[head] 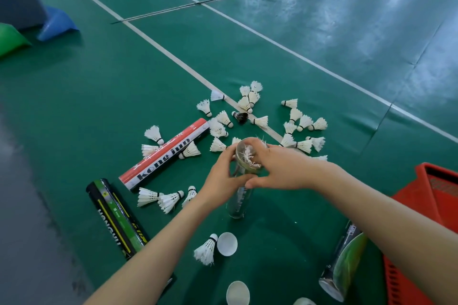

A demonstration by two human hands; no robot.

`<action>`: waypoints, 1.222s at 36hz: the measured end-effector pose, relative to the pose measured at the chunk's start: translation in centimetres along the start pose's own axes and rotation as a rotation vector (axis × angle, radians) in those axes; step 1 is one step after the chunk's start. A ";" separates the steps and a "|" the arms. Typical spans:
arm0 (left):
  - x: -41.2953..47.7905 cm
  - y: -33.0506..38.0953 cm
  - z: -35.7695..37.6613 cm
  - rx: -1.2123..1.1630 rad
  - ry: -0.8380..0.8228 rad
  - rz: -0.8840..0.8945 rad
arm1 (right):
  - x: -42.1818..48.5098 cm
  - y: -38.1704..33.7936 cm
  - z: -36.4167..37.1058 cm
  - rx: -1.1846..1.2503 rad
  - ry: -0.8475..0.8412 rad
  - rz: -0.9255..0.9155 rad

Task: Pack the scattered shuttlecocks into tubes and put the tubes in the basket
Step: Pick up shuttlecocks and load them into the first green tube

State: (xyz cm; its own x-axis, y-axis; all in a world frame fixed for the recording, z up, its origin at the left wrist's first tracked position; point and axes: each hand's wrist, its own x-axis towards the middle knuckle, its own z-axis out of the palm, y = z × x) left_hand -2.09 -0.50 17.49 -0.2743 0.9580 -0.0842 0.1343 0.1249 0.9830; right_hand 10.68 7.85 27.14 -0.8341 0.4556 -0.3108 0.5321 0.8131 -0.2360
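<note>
1. The right hand [280, 166] has its fingers curled over the tube mouth, seemingly pinching a shuttlecock [249, 156]. Feed it in cork-first and straight so the feathers nest rather than crumple.
2. The left hand [223, 178] wraps its fingers round the clear tube [239, 203], which stands upright, its base apparently on the court floor [285, 230]. Keep it steady.
3. Loose shuttlecocks [304, 122] lie just beyond, a white cap [226, 244] is nearby, and the red basket [436, 195] is at right.

Head view, steeply down, close overhead
</note>
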 end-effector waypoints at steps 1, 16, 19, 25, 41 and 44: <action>-0.1 0.0 0.0 -0.013 -0.002 0.000 | 0.2 0.1 0.0 0.014 -0.021 0.011; -0.5 0.3 -0.7 -0.009 0.005 -0.028 | 1.4 0.0 -0.8 0.173 -0.081 0.052; -0.5 0.4 -0.6 -0.047 -0.019 -0.071 | 1.0 -0.4 -1.1 0.246 -0.014 0.052; -0.4 0.7 0.2 -0.041 -0.025 -0.081 | 0.9 0.0 -0.7 0.071 0.390 0.046; -1.1 2.7 0.2 -0.267 0.028 -0.245 | 2.5 0.2 0.5 0.434 0.473 0.209; -1.2 3.3 0.4 -0.255 -0.042 -0.337 | 2.3 0.3 0.8 0.383 0.465 0.272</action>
State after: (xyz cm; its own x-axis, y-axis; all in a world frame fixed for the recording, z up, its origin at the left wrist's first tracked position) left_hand -0.93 -1.17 20.80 -0.2232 0.8847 -0.4093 -0.1978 0.3700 0.9077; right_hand 9.08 8.87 25.66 -0.5925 0.8055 0.0042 0.6750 0.4994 -0.5431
